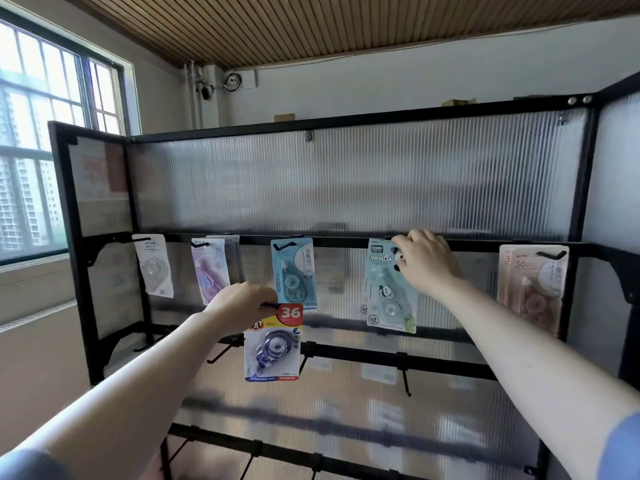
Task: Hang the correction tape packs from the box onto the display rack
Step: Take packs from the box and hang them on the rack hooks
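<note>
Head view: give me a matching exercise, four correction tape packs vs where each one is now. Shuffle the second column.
Packs:
1. panda pack
2. yellow and red "36" pack
3. white pack
4. pink pack

Places:
A. far left hook of the top rail
B. held below the top rail by the left hand
C. far right hook of the top rail
D. at the top rail, right hand on its top edge

Pairs: 1-D, 2-B, 3-A, 4-C
</note>
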{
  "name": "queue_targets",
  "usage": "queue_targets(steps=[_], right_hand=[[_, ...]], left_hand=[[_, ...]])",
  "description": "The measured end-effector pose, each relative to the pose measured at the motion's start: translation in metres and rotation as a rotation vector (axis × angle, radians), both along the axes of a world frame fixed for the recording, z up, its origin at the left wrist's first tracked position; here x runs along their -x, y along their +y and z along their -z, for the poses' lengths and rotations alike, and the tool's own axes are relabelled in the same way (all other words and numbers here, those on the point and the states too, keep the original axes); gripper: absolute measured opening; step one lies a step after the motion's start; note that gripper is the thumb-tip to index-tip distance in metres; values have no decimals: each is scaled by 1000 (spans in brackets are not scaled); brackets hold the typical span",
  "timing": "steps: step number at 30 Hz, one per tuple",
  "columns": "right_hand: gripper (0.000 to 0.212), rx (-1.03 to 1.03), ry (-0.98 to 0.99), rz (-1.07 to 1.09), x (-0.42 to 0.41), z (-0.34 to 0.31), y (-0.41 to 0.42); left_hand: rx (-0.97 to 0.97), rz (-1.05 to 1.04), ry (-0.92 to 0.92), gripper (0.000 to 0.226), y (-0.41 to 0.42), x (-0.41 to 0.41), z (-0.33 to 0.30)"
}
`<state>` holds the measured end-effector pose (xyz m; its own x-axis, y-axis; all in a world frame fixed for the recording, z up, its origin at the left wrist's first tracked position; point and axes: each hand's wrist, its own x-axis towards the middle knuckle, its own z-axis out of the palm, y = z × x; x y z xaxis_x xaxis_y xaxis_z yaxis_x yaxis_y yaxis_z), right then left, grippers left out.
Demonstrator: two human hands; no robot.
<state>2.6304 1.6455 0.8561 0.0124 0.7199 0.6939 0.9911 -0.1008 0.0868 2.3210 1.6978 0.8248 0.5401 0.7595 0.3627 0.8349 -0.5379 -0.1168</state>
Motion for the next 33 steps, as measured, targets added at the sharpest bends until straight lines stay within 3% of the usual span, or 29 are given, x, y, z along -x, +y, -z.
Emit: queue_targets(steps=[19,26,33], right_hand=[[66,41,101,61,-20,29,-36],[59,93,135,44,-20,64,-54],[40,154,127,9,-13,99,-64]], left_hand=[[-23,2,-26,23,-30,-19,4],[-50,-40,-18,26,-41,-28,26],[-33,-51,-72,20,-51,-30,50]])
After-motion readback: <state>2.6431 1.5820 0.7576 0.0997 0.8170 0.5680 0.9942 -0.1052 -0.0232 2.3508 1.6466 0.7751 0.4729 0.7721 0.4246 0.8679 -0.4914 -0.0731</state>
